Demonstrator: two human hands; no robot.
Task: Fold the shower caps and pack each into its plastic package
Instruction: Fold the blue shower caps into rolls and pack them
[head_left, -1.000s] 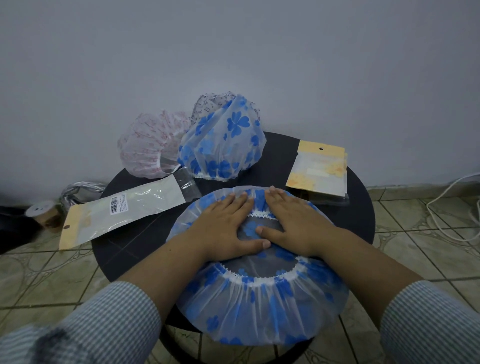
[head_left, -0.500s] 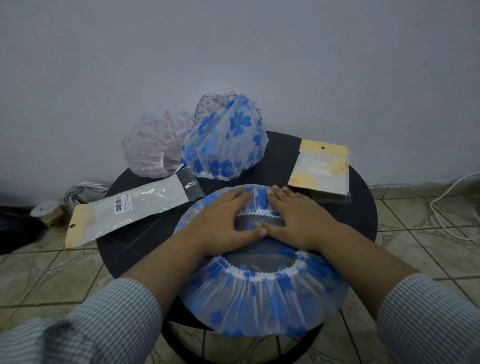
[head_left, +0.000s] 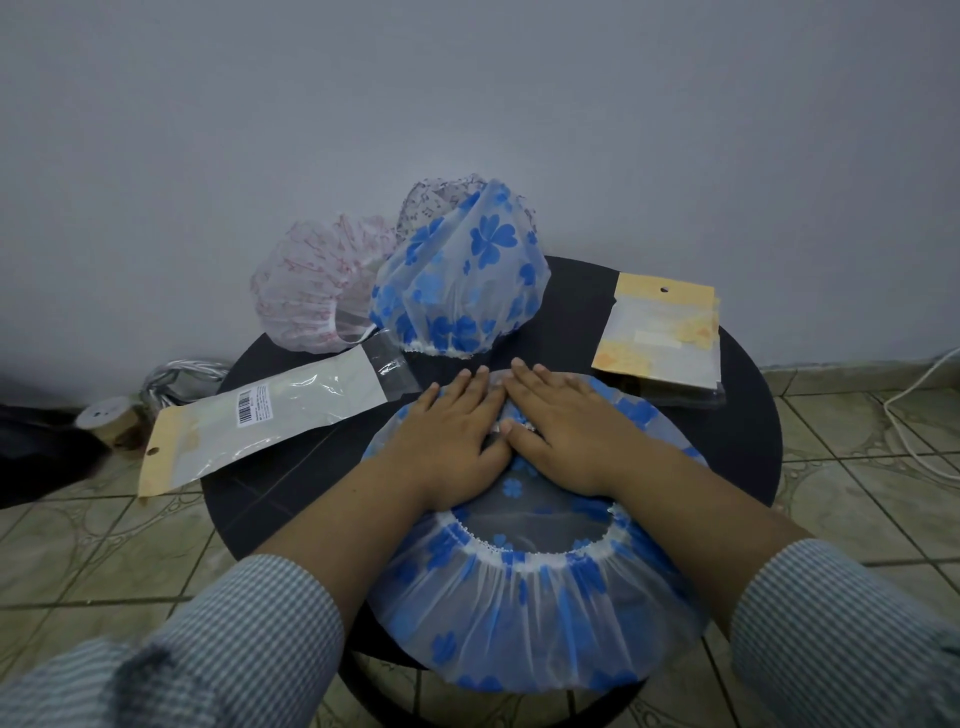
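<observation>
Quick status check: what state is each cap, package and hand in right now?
Left hand: flat, fingers straight, pressing the near cap.
Right hand: flat, pressing the same cap.
Near blue-flower cap: spread out, opening up, unfolded, overhanging the table edge.
Far blue-flower cap: puffed up, unfolded.
Pink-print cap: puffed, unfolded.
Long package: lying flat, looks empty.
Yellow-topped packages: stacked flat; contents unclear.
Round black table: upright.

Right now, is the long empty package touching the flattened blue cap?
Apart. The head view shows dark tabletop between the long package and the flattened blue cap, which both hands press flat.
</observation>
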